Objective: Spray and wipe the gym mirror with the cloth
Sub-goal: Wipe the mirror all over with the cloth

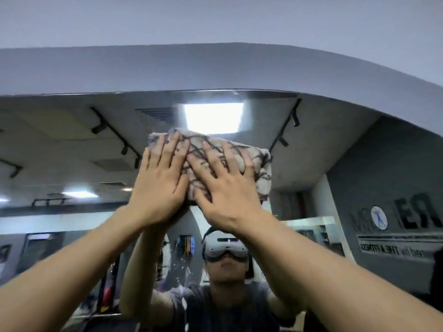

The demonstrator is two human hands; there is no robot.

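A: Biggest first. The gym mirror (335,149) fills most of the view, its top edge just above the cloth. You're wiping up high.

B: Cloth position?

A: The cloth (215,154), folded into a thick pad, is flat on the glass near the top, right under the reflected ceiling light (213,117).

B: Hands?

A: Your left hand (158,188) and right hand (230,195) both lie spread open on the cloth, fingers apart, palms pressing. Nothing pinched or clamped. Index fingers nearly touch.

B: Advice for the stroke?

A: Keep both palms flat, even pressure, and overlap passes, I'd say. Probably pull down through the droplets (179,267) low on the glass so nothing dries streaky. Watch the cloth's loose right corner (265,195); it could drag.

B: Spray bottle?

A: Not visible.
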